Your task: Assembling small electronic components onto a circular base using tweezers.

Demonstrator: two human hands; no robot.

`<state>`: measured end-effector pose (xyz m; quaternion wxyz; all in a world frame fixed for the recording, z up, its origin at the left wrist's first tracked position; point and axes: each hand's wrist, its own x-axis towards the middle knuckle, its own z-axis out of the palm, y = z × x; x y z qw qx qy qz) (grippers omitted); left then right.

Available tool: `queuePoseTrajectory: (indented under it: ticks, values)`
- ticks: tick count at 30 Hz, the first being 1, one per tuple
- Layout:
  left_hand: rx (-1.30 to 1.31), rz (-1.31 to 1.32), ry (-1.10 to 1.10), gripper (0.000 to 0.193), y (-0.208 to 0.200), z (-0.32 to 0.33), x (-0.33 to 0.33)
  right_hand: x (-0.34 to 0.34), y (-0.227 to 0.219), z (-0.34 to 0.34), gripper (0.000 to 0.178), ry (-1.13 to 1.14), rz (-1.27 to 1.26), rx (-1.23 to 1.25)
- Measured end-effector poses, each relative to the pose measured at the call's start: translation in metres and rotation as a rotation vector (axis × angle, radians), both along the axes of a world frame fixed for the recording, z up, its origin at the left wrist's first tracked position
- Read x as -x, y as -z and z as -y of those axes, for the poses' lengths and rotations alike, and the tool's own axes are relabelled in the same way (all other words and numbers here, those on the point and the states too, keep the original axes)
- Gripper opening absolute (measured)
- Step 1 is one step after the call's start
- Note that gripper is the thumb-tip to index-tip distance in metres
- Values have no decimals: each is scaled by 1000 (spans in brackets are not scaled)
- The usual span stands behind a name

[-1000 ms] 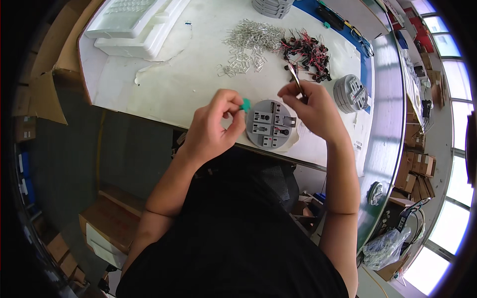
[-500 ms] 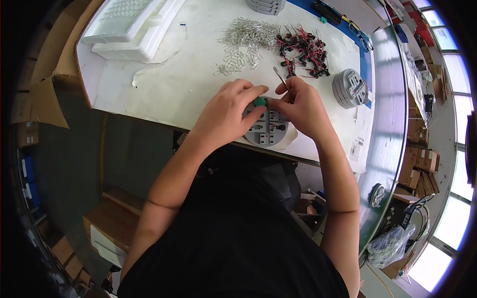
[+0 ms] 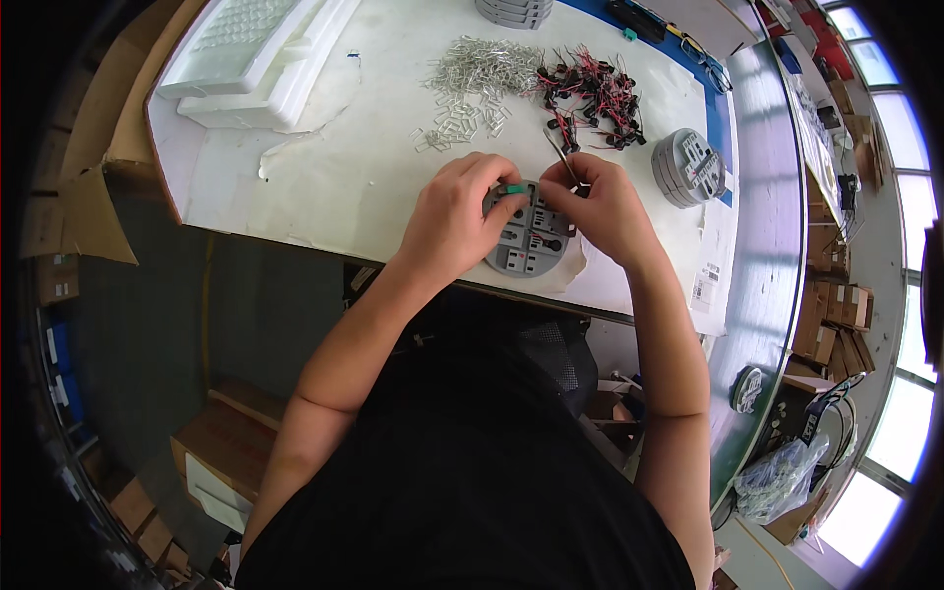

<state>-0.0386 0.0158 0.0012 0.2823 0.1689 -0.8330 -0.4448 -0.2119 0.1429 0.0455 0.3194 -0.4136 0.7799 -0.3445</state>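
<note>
A round grey plastic disc (image 3: 528, 264) with square compartments and small fittings lies at the table's near edge, its upper part partly covered by my hands. My left hand (image 3: 460, 208) is closed over the disc's left side, pinching a small green piece (image 3: 515, 188) between thumb and fingertips. On the other side, my right hand (image 3: 602, 205) is closed around slim metal tweezers (image 3: 557, 146), whose rear end points up and away. Its fingertips are at the disc's upper right edge; the tweezers' tips are hidden. A dark round part with a red wire sits in the disc's right side.
Beyond my hands lie a heap of clear U-shaped pieces (image 3: 484, 74) and a heap of black parts with red and black wires (image 3: 595, 98). Stacked grey discs (image 3: 686, 169) stand at the right, more discs (image 3: 513, 12) at the back. White foam trays (image 3: 270, 103) occupy the far left.
The green piece has turned to lie more level in my left fingers. My right hand has shifted slightly, and the tweezers stick out less far above it. More of the disc shows.
</note>
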Motion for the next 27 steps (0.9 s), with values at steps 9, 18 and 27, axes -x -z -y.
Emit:
queuePoseTrajectory:
  ticks: [9, 18, 27]
  values:
    - [-228, -49, -18, 21, -10, 23, -19, 11, 2, -34, 19, 340, 457, 284]
    - [-183, 12, -8, 25, -29, 16, -6, 22, 32, -47, 17, 393, 683, 414]
    - [26, 85, 190, 25, -33, 5, 25, 16, 31, -47, 20, 386, 633, 397]
